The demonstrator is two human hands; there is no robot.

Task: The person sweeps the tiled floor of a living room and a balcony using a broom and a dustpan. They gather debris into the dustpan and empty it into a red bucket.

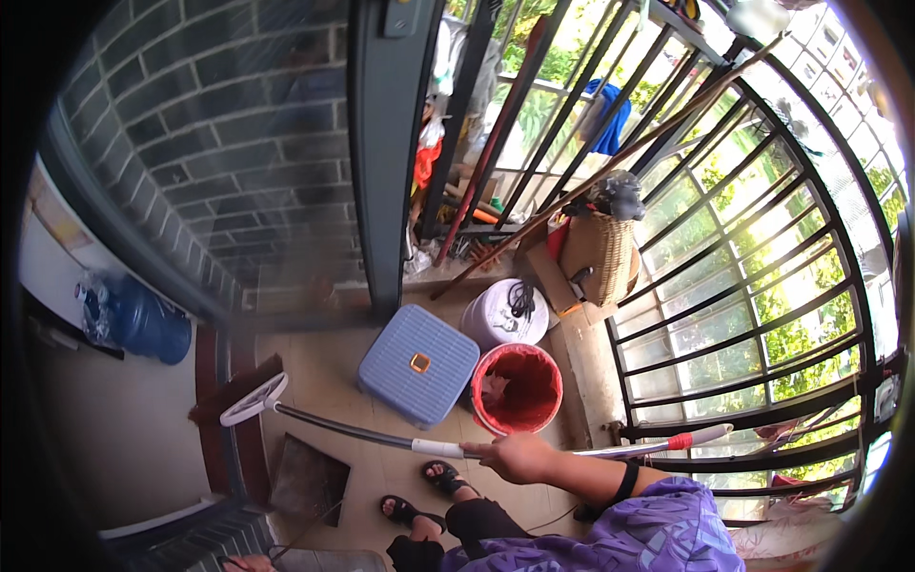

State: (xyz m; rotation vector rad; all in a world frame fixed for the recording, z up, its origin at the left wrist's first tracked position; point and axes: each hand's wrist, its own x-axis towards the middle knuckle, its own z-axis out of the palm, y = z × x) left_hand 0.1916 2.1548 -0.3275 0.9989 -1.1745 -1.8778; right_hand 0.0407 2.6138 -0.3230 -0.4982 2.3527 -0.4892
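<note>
My right hand grips the metal pole of a long-handled flat mop near its white sleeve. The pole's other end, with a red band and pale grip, passes beyond my forearm to the right. At the far end, the white mop head tilts over a dark brown pad beside the brown door threshold. Only part of my left hand shows at the bottom left edge, near a thin dark cord; its hold is unclear.
A blue plastic stool stands beside a red-lined bucket and a white lidded bucket with a black cable on top. A wicker basket, a leaning wooden pole and black railings line the right. A blue water bottle lies left.
</note>
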